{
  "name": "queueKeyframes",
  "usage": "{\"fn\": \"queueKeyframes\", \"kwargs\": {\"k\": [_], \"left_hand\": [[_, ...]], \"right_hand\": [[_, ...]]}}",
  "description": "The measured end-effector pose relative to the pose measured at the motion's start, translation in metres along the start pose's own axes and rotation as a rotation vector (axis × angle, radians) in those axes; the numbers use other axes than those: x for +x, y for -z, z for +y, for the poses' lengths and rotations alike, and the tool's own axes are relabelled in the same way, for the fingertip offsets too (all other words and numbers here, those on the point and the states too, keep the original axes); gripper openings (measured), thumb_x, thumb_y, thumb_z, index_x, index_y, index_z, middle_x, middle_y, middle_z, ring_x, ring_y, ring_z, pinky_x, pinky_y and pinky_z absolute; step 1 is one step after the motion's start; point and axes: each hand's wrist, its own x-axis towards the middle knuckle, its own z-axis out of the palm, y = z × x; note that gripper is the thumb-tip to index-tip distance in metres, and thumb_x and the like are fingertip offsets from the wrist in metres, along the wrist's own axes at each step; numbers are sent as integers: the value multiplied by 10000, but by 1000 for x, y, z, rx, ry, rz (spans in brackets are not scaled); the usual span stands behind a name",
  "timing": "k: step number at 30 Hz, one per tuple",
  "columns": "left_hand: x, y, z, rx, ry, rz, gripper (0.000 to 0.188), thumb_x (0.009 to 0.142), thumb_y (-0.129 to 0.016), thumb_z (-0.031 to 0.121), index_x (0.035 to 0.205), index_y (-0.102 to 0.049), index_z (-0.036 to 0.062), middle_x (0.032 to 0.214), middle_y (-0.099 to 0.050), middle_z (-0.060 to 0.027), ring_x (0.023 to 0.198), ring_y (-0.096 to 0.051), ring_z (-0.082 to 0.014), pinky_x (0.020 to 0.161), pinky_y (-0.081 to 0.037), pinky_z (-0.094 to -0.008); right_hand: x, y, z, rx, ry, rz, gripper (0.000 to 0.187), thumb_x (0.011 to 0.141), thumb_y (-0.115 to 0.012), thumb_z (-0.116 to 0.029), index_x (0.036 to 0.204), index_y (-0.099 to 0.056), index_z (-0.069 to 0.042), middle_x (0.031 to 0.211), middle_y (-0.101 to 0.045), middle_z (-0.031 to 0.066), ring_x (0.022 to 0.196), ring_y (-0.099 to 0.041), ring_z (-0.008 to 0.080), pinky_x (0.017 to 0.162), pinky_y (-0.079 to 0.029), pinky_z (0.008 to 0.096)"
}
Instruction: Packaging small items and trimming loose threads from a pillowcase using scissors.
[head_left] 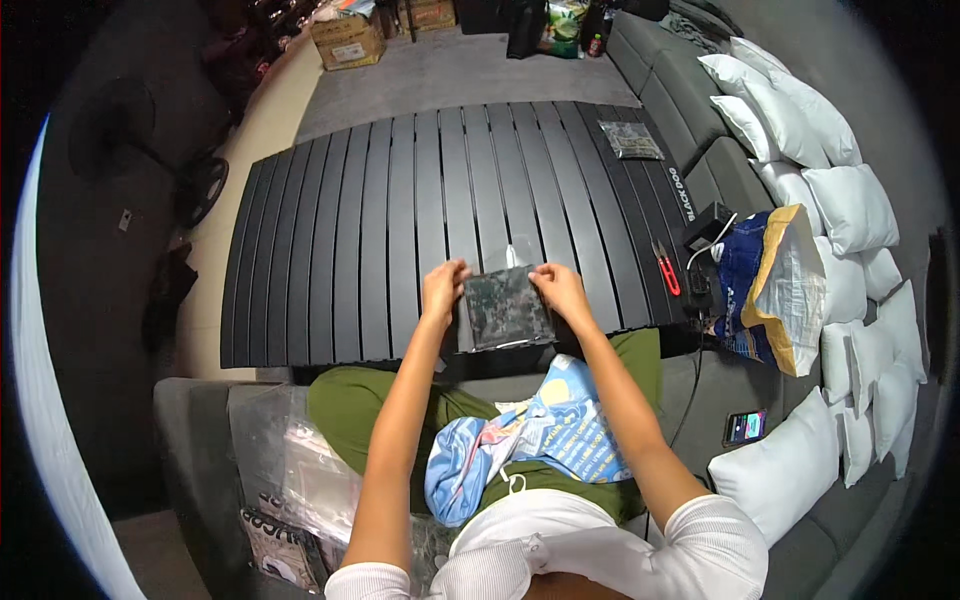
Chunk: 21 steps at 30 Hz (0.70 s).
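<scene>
At the near edge of the black slatted table (pixel 400 190) lies a square, dark mottled piece of folded cloth (pixel 507 310), seemingly inside a clear plastic bag (pixel 518 250). A small white tag or strip (pixel 511 256) shows at the bag's top. My left hand (pixel 443 290) pinches the bag's upper left corner. At the upper right corner, my right hand (pixel 560 291) has its fingers closed on the bag as well. Red-handled thread snips (pixel 667 270) rest on the table to the right. Across my lap lies a crumpled blue printed cloth (pixel 560 425).
An open woven sack (pixel 770 290) stands right of the table, beside a black power adapter (pixel 708 226) with cables. Another packaged item (pixel 631 140) is at the table's far right. White pillows (pixel 850 210) line the grey sofa; a phone (pixel 744 428) lies there. Clear plastic bags (pixel 315 470) are at left.
</scene>
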Motion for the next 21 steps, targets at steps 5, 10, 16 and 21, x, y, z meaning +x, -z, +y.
{"fn": "queueKeyframes", "kwargs": {"k": [5,10,16,21], "left_hand": [[-29,-20,-4,702,-737,328,326,859,-432,71,1154,-513,-45,1206,-502,-218,1165,-440,-346,991,-338,-369],[-53,-45,-30,1165,-960,115,367,880,-453,145,1218,-475,5,1251,-477,-187,1220,-391,-331,1029,-268,-453],[-47,-39,-44,1305,-933,105,424,866,-469,160,1267,-427,31,1320,-410,-162,1255,-345,-304,1045,-241,-446],[-45,-38,-47,1306,-933,111,425,867,-460,166,1270,-428,39,1331,-400,-150,1267,-328,-296,1046,-239,-442]], "right_hand": [[-18,12,-21,-600,415,377,275,796,-587,-195,984,-591,5,935,-612,147,948,-540,322,813,-425,418],[-21,-10,-27,-532,733,156,349,852,-518,-155,1168,-506,-5,1229,-496,172,1214,-392,351,1003,-310,430],[-23,-27,-15,-565,626,-42,432,894,-449,-224,1280,-408,-34,1347,-383,158,1282,-299,327,1061,-211,427],[-22,-27,-12,-604,629,-32,466,885,-454,-235,1308,-379,-54,1366,-362,139,1295,-281,309,1065,-207,420]]}}
